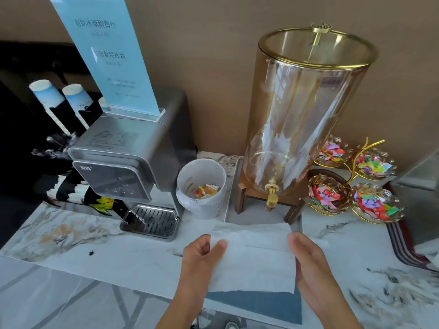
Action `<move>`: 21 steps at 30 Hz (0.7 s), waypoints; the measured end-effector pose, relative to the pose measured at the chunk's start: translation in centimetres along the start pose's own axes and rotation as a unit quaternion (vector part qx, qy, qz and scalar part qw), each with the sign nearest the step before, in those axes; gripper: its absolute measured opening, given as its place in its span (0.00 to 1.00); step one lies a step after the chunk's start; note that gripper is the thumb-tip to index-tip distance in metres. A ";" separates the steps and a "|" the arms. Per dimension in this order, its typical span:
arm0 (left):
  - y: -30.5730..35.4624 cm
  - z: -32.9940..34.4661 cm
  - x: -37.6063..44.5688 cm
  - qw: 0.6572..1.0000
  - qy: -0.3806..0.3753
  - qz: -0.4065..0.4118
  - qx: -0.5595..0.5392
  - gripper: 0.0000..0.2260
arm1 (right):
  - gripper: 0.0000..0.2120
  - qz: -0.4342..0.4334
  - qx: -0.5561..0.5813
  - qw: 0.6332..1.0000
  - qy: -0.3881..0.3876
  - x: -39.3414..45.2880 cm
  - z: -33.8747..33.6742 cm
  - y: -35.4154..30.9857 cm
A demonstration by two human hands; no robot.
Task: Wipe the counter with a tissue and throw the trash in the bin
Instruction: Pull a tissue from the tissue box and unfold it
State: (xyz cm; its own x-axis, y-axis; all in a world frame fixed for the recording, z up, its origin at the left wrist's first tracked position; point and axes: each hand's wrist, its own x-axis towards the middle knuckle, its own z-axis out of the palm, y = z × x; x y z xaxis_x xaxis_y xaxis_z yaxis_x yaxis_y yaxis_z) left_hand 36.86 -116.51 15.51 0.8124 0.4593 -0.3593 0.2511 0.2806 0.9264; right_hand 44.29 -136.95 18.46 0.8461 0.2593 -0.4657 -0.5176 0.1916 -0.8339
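Note:
A white tissue (255, 257) is spread flat between my two hands just above the front edge of the marble counter (118, 252). My left hand (202, 255) pinches its left edge and my right hand (306, 255) holds its right edge. A small white bin (202, 188) with a plastic liner stands behind the tissue, between the ice machine and the drink dispenser. It holds a few orange and red wrappers. A small dark speck (91, 252) lies on the counter to the left.
A silver ice machine (128, 162) with a drip tray (149, 220) and a blue sign (104, 53) stands at the left. A glass drink dispenser (306, 115) on a wooden stand sits on a tray. Glass bowls of coloured sweets (375, 205) fill the right.

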 end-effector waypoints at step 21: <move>0.2 -14.8 -4.6 0.966 0.222 0.069 0.112 0.13 | 0.15 -0.186 -0.305 0.915 -0.187 3.4 13.0 5.0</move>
State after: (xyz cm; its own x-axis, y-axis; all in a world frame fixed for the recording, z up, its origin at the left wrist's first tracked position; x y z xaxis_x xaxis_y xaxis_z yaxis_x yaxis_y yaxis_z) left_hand 25.38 -106.13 15.73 0.5532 0.8092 -0.1981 0.3045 0.0250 0.9522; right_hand 42.93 -122.82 16.51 0.7883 0.6105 -0.0769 0.0608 -0.2016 -0.9776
